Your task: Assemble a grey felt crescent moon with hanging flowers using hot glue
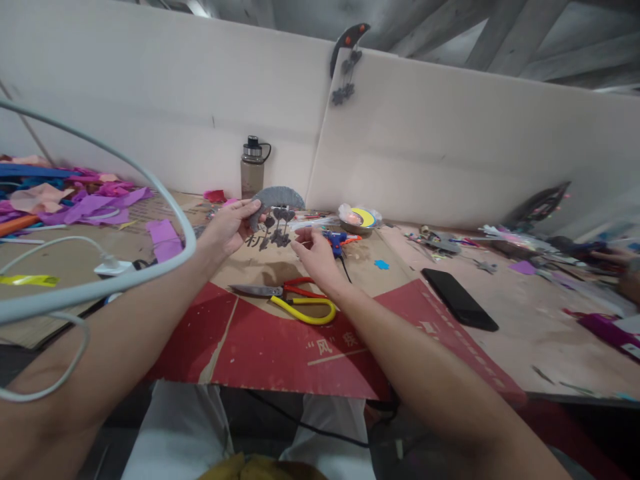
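The left hand point(233, 225) pinches one end of a grey crescent point(281, 196) between thumb and fingers, its grip pressed together on the piece, which is held above the desk point(510, 350) with its curve uppermost. Small dark hanging pieces point(280, 237) dangle below the crescent. The right hand point(317, 257) is just beside them, fingers bent toward the thumb; whether that grip pinches anything, I cannot tell. Beneath the hands, scissors point(276, 291) with one red and one yellow handle lie on red-printed cardboard point(280, 353). Just beyond the right hand is a blue glue gun point(337, 243), with a bowl point(364, 231) behind it and a blue cutout point(381, 265) to its right. Farther right lies a black phone point(459, 300). A bottle point(253, 175) stands behind the left hand, near the white panels point(425, 147), and colourful scraps point(95, 207) are heaped at far left. A similar dark crescent point(343, 45) hangs at a panel's top edge.
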`<state>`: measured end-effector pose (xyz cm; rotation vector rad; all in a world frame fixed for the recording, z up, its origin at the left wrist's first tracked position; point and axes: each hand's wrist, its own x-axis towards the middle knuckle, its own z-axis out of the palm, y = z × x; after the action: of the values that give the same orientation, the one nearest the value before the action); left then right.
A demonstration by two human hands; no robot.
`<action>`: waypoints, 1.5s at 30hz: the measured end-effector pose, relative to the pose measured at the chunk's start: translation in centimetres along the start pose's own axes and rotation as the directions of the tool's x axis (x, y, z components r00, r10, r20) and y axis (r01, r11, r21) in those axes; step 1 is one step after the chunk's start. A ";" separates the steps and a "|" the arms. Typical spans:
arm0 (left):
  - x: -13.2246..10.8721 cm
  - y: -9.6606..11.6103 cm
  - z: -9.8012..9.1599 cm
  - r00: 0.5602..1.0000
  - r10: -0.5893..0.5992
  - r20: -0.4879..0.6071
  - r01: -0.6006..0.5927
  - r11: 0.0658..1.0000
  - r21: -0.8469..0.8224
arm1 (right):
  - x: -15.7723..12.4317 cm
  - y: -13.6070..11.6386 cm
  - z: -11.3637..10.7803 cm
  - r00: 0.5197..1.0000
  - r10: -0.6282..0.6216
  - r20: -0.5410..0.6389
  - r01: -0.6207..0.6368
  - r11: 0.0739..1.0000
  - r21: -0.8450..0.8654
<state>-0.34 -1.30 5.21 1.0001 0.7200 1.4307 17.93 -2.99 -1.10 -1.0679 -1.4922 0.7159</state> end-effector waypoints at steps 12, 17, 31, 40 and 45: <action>-0.6 -0.8 0.8 0.999 -0.020 0.042 0.018 0.998 0.053 | 0.0 -0.7 -0.2 0.998 -0.011 -0.063 0.014 0.999 0.049; -0.7 -1.0 0.8 0.998 -0.018 0.060 0.015 0.999 0.045 | 0.2 -0.3 -0.2 0.998 -0.012 -0.065 0.015 0.999 0.051; -0.6 -0.9 0.7 0.994 -0.040 0.102 0.035 0.998 0.045 | 0.2 -0.2 -0.6 0.998 -0.055 -0.013 0.056 0.998 0.039; -0.6 -0.8 0.7 0.995 -0.026 0.095 0.023 0.999 0.042 | 0.1 -0.7 -0.5 1.000 0.000 -0.025 0.005 0.981 0.194; -0.3 -0.8 0.4 0.987 -0.057 0.148 0.057 0.998 0.008 | 0.1 -1.0 -0.7 1.000 -0.015 -0.007 0.016 0.966 0.256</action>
<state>0.32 -1.57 4.66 1.0688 0.6372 1.2912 18.42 -3.41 -0.07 -0.8592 -1.3596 0.8688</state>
